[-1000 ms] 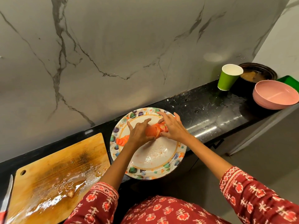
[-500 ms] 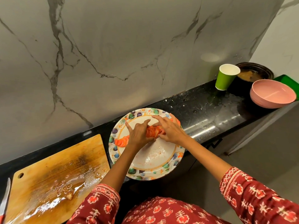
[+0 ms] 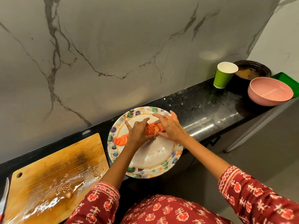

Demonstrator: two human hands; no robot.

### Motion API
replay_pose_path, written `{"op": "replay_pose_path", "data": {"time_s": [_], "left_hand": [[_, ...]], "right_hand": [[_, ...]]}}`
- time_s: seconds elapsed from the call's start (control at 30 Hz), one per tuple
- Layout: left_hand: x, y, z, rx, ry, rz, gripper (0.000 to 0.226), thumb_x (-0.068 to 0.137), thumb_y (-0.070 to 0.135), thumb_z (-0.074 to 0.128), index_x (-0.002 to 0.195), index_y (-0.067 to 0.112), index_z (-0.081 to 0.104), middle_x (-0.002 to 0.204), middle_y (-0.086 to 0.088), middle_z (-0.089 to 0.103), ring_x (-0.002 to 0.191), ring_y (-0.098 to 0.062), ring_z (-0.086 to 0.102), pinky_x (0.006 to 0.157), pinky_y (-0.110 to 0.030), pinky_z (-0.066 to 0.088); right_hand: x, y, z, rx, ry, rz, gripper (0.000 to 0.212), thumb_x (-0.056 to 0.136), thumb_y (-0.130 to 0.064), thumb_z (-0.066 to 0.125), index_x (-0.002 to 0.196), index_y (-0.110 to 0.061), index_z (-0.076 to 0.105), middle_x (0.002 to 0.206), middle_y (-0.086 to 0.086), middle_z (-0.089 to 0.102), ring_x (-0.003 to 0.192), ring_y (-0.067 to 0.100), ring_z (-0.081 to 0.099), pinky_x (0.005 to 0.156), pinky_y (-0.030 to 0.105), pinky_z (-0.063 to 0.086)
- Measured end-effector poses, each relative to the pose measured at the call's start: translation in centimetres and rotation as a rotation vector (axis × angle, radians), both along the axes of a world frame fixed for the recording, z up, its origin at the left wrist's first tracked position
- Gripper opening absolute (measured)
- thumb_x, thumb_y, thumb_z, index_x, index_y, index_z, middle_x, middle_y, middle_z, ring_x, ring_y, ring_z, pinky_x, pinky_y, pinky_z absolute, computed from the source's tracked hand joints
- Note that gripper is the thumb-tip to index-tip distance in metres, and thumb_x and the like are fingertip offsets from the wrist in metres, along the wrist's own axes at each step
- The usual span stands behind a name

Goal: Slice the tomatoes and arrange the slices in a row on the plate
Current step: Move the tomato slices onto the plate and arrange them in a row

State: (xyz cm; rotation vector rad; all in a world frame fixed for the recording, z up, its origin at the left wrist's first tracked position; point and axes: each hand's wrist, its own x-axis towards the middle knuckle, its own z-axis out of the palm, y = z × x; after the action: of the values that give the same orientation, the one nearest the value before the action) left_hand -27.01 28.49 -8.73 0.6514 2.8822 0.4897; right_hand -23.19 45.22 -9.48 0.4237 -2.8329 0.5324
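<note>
A patterned round plate (image 3: 155, 168) sits on the black counter and overhangs its front edge. Red tomato slices (image 3: 152, 130) lie across the plate's far half in an overlapping row; more of them (image 3: 121, 140) show to the left of my left wrist. My left hand (image 3: 137, 131) rests on the row with its fingers spread. My right hand (image 3: 169, 126) touches the slices from the right, fingers fairly straight. Both hands hide part of the row between them.
A wet wooden cutting board (image 3: 48, 180) lies left of the plate, with a knife (image 3: 4, 201) at the frame's left edge. On the right stand a green paper cup (image 3: 224, 75), a pink bowl (image 3: 270, 91) and a dark pot (image 3: 252, 70). A marble wall rises behind.
Both hands have stayed on the tomato slices with only small finger shifts along the row. The plate has not moved.
</note>
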Motion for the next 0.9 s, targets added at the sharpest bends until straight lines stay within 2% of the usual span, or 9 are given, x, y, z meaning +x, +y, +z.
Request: {"op": "replay_pose_path", "data": {"time_s": [0.13,0.33,0.57,0.7,0.9], "left_hand": [[-0.1,0.1,-0.1,0.017,-0.005,-0.009,0.082,0.075,0.055,0.066,0.142,0.026,0.028,0.137,-0.001,0.049,0.132,-0.022,0.037,0.107,-0.062,-0.01],[-0.2,0.7,-0.3,0.045,-0.02,-0.023,0.083,0.074,0.057,0.065,0.142,0.028,0.028,0.14,0.001,0.047,0.132,-0.021,0.036,0.107,-0.062,-0.009],[-0.2,1.0,-0.1,0.019,-0.031,-0.059,0.086,0.073,0.054,0.068,0.142,0.028,0.025,0.141,0.001,0.045,0.134,-0.021,0.033,0.108,-0.061,-0.01],[-0.4,1.2,0.0,0.039,-0.024,-0.063,0.082,0.076,0.051,0.067,0.142,0.027,0.026,0.139,0.001,0.047,0.133,-0.02,0.034,0.108,-0.061,-0.01],[-0.7,1.7,-0.2,0.007,-0.025,-0.074,0.093,0.07,0.058,0.068,0.144,0.03,0.021,0.144,0.0,0.041,0.136,-0.022,0.03,0.108,-0.061,-0.01]], "right_hand": [[0.0,0.5,-0.7,-0.011,0.01,-0.027,0.077,0.074,-0.03,0.074,0.139,-0.012,0.038,0.107,0.0,0.069,0.116,0.024,0.055,0.112,0.054,0.015],[0.1,1.7,0.1,-0.114,-0.084,-0.067,0.086,0.074,-0.033,0.074,0.143,-0.013,0.028,0.123,-0.001,0.06,0.126,0.021,0.045,0.115,0.05,0.008],[-0.1,2.6,0.4,-0.103,-0.225,-0.023,0.086,0.076,-0.031,0.072,0.145,-0.016,0.021,0.133,-0.006,0.052,0.131,0.016,0.036,0.116,0.048,0.0],[-0.3,2.0,0.6,-0.102,-0.218,-0.024,0.086,0.078,-0.024,0.07,0.146,-0.015,0.017,0.127,-0.006,0.058,0.135,0.016,0.033,0.116,0.047,-0.002],[-0.3,2.8,0.7,-0.085,-0.213,-0.055,0.09,0.076,-0.024,0.07,0.147,-0.018,0.015,0.13,-0.006,0.054,0.131,0.015,0.036,0.117,0.05,0.0]]}}
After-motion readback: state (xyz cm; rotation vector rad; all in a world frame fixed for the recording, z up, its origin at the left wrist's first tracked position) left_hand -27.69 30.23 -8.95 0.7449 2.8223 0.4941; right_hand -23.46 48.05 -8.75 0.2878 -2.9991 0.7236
